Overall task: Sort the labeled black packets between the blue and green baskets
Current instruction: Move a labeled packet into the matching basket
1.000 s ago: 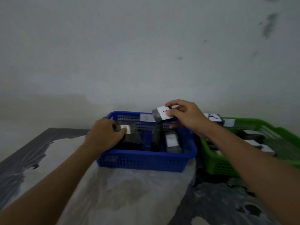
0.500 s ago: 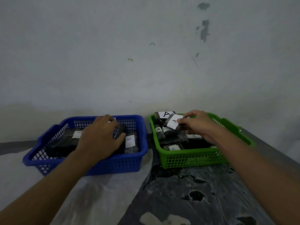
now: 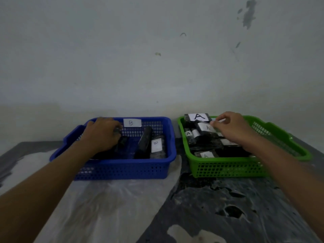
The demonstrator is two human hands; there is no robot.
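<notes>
The blue basket [image 3: 122, 170] stands at the left with a "B" label [image 3: 132, 122] on its back wall. Inside it lie a packet marked B [image 3: 156, 146] and a black packet [image 3: 144, 142] leaning beside it. My left hand [image 3: 103, 135] is inside this basket, curled around a black packet [image 3: 117, 131] whose end shows at my fingertips. The green basket [image 3: 228, 169] at the right carries an "A" label [image 3: 198, 116] and holds several A packets. My right hand [image 3: 231, 130] is over them, its fingertips pinching the edge of an A packet [image 3: 204, 128] that rests on the pile.
Both baskets stand side by side against a pale wall [image 3: 157, 67]. A whitish plastic sheet [image 3: 105, 199] lies under the blue basket. Dark crinkled sheeting [image 3: 219, 207] covers the table in front of the green basket.
My right hand carried the A packet from above the blue basket across to the green basket and lowered it onto the pile. My left hand stayed in the blue basket.
</notes>
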